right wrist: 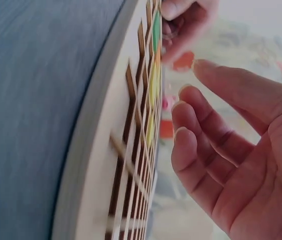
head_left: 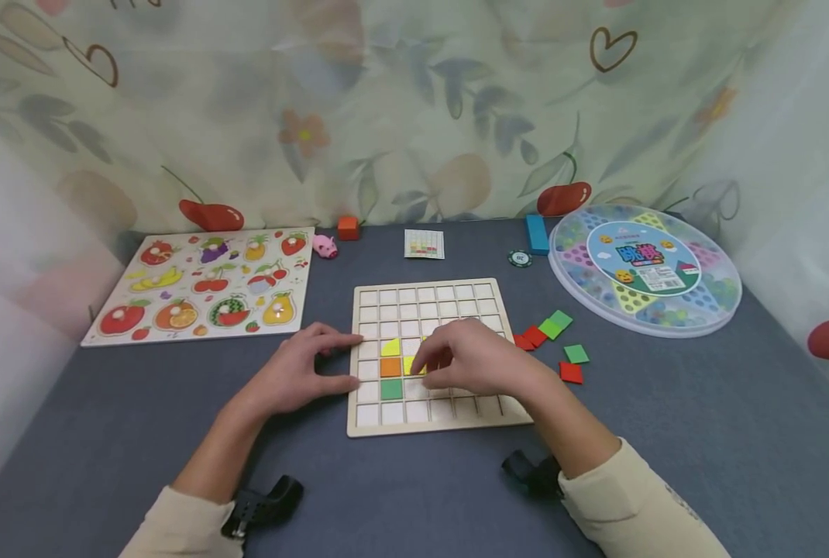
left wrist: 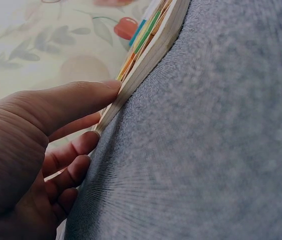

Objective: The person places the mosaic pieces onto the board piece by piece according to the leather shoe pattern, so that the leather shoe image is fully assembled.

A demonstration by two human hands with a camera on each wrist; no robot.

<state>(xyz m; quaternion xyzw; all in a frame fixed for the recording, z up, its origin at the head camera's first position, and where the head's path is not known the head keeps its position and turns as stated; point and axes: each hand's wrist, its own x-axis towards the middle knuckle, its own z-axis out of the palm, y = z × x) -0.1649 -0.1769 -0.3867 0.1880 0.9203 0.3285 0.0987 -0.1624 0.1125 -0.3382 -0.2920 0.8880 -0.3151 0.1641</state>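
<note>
A square wooden grid board (head_left: 424, 425) lies on the table with white cells. A green tile (head_left: 390, 389), an orange tile (head_left: 390, 367) and yellow tiles (head_left: 390, 347) sit in its left-middle cells. My left hand (head_left: 296, 370) rests against the board's left edge, its thumb and index finger spread along it. In the left wrist view, the thumb (left wrist: 85, 97) touches the board's side. Over the middle of the board is my right hand (head_left: 473, 356), fingers loosely bent and partly covering a yellow tile. The right wrist view shows nothing between its thumb and fingers (right wrist: 186, 145).
Loose red tiles (head_left: 571, 373) and green tiles (head_left: 576, 354) lie right of the board. A fruit puzzle board (head_left: 184, 267) is at left, a round game box (head_left: 644, 260) at right. Behind stand a pattern card (head_left: 424, 244), pink pig (head_left: 325, 246), orange block (head_left: 348, 228), blue block (head_left: 536, 235) and chip (head_left: 520, 259).
</note>
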